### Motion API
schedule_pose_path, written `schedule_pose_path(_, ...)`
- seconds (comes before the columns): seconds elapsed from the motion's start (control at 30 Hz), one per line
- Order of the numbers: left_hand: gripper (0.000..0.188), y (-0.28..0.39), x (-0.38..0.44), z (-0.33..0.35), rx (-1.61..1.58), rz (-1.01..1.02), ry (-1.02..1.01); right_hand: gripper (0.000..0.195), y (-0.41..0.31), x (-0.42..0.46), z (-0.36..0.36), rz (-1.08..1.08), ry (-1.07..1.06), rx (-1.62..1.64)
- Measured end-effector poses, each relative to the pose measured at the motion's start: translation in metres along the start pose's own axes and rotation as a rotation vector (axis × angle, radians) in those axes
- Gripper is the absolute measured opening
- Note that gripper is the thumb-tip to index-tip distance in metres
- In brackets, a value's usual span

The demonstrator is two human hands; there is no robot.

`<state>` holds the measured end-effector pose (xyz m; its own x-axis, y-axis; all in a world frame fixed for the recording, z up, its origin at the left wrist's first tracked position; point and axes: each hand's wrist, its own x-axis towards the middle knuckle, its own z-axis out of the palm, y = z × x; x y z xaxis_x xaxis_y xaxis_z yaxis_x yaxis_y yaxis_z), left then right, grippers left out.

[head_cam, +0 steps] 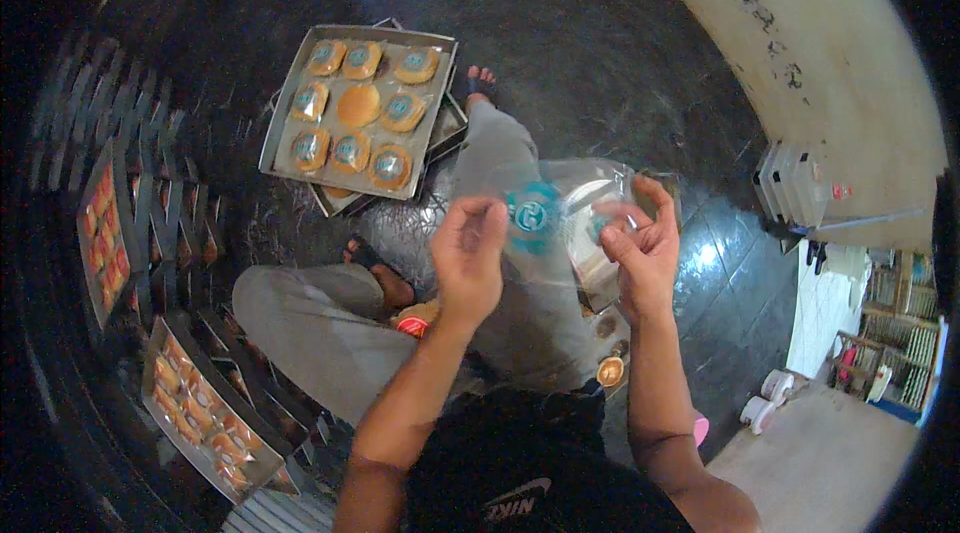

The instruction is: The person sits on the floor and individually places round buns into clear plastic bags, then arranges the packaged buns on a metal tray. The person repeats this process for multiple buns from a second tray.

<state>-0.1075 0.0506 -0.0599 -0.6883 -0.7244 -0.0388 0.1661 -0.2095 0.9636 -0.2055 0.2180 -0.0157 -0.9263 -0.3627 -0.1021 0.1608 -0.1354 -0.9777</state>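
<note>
A clear plastic bag with a teal print [531, 216] is stretched between my hands, above my outstretched leg. My left hand [469, 259] pinches its left side between thumb and fingers. At the opposite side, my right hand [643, 255] grips the bag, its fingers partly blurred. Behind the plastic, a box-like container [592, 282] stands on the floor, mostly hidden. Forward and left, a metal baking tray [289, 174] carries several round buns in printed clear bags. The bun at its middle [358, 105] appears bare.
Under the tray sits another tray [454, 120], turned at an angle. A rack with trays of bagged buns [191, 405] and red-topped baked goods [105, 237] rises on my left. Beside my right forearm lies a tape roll [610, 372]. White tubs [757, 413] stand farther right.
</note>
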Motion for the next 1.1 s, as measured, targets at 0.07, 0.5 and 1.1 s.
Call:
schedule_pose_path(0.07, 0.011, 0.004, -0.003, -0.029, 0.036, -0.1, -0.055, 0.053, 0.023, -0.008, 0.016, 0.097, 0.02, -0.099)
schedule_pose_path(0.5, 0.026, -0.046, 0.0, -0.235, -0.063, -0.437, 0.6, 0.043, 0.244, 0.138, 0.242, -0.054, -0.598, -0.604)
schedule_pose_path(1.1, 0.018, -0.014, 0.024, -0.222, 0.437, -0.604, 0.299, 0.069, 0.381, 0.376, 0.409, -0.337, -1.188, -1.571)
